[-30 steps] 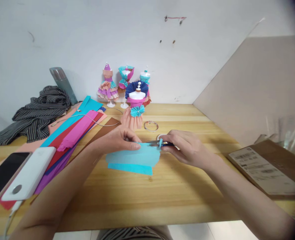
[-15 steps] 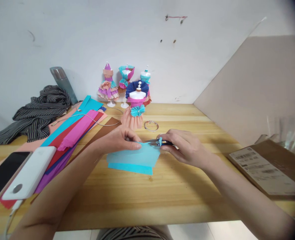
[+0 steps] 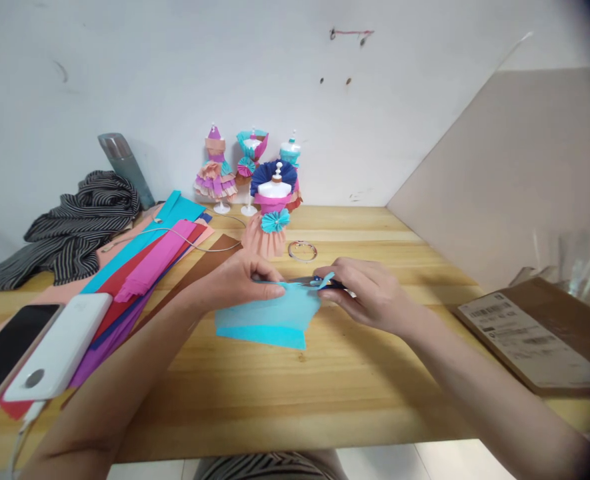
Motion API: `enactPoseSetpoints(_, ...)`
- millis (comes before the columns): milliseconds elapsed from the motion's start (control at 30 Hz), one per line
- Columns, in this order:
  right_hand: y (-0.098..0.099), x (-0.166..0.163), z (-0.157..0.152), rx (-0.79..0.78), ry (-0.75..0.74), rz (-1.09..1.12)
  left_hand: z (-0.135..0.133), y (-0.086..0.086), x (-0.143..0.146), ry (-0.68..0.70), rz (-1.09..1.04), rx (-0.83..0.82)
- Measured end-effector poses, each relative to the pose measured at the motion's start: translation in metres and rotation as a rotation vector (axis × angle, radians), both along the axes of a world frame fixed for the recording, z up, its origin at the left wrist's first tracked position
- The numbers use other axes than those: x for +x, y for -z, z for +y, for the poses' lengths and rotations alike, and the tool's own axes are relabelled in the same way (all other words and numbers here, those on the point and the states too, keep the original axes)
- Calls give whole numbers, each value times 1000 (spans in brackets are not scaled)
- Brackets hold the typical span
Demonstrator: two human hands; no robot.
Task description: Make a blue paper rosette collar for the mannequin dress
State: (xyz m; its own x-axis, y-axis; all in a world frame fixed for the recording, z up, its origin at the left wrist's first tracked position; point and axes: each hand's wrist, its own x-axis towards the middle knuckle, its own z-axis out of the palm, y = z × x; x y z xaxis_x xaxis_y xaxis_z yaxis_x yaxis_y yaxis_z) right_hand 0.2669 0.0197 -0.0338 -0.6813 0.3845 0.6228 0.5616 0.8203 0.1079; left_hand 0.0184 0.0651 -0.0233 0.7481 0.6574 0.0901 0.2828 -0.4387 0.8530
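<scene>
Between thumb and fingers, my left hand [image 3: 247, 280] pinches the upper edge of a light blue sheet of crepe paper [image 3: 269, 303]. My right hand [image 3: 367, 293] is closed around dark-handled scissors [image 3: 305, 281], whose blades point left along the paper's top edge, close to my left fingertips. A narrow cut strip of blue paper [image 3: 327, 279] curls up over the scissors near my right fingers. Under the held sheet lies a brighter blue paper piece [image 3: 259, 336]. Most of the scissor handles are hidden by my right hand.
Small dress forms in paper dresses [image 3: 275, 200] stand at the back, beside a wire ring [image 3: 303, 251]. On the left lie coloured paper strips [image 3: 159, 260], a power bank [image 3: 59, 347], a phone [image 3: 12, 350], striped cloth [image 3: 89, 213] and a bottle [image 3: 127, 167]. A cardboard package [image 3: 539, 333] sits right.
The scissors have cut slightly further left along the paper's top edge. The cut strip now curls longer and to the right. Both hands have barely moved.
</scene>
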Motion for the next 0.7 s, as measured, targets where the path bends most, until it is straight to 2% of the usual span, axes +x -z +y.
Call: enactPoseSetpoints(700,2,1,2,-14,-39,31,-1,-3,-2,69,-7,48)
